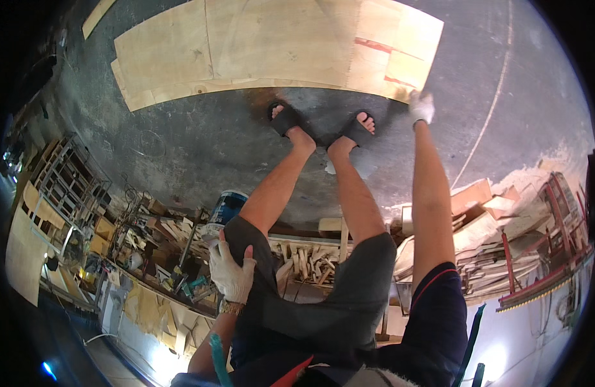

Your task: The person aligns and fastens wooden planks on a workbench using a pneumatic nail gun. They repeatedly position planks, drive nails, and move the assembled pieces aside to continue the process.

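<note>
A large plywood sheet [278, 45] lies on the dark floor ahead of my feet, its near edge bowed by the lens. Patches and reddish strips mark its right end. My right hand [421, 107], in a white glove with bare fingertips, reaches out to the sheet's near right corner and appears to grip its edge. On the left, my left hand [232, 271], gloved the same way, hangs beside my thigh with thumb and fingers apart and nothing in it.
A strip of board [97, 17] lies at the far left. Behind me are a blue bucket [229, 208], a heap of wood offcuts [304, 263], a metal rack [65, 184] at left, and stacked boards [475, 226] beside a red metal frame [562, 213] at right.
</note>
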A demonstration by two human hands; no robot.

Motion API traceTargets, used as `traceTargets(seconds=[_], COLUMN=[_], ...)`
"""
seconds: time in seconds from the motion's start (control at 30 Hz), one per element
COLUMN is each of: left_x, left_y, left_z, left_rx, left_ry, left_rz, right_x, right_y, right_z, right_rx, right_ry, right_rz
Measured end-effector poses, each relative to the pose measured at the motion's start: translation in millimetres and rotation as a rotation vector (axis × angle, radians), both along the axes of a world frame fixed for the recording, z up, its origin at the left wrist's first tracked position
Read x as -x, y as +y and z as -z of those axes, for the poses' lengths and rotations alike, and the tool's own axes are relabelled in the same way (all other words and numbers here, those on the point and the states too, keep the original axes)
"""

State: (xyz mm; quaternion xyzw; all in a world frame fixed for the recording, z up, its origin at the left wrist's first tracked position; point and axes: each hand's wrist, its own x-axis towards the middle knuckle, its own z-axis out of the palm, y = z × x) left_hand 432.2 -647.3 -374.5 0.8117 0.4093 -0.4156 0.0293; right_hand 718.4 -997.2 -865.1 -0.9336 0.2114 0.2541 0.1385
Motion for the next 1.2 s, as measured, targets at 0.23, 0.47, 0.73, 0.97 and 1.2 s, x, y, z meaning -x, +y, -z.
traceTargets(seconds=[0.23, 0.47, 0.73, 0.97, 1.2], left_x=[-9.2, 1.1, 3.7, -59.2, -130.8], left_y=[4.9, -7.8, -30.6, -24.1, -86.6], left_z=[2.2, -1.1, -5.2, -81.1, -169.3], left_rx=[-0.050, -0.034, 0.054, 0.083, 0.269], left_ry=[0.036, 0.008, -0.276, -1.032, -1.529], left_rz=[0.011, -0.005, -0.206, 0.334, 0.836], right_x=[-37.4, -16.3, 82.0, 80.6, 13.7], right_y=[-28.9, -47.4, 3.2, 78.9, 37.7], right_z=[47.9, -57.6, -335.6, -573.6, -799.4], right_rx=[-0.096, -0.178, -0.535, -0.812, -0.639], right_ry=[0.125, 0.426, 0.363, 0.114, -0.239], right_rz=[0.029, -0.024, -0.131, -0.014, -0.248])
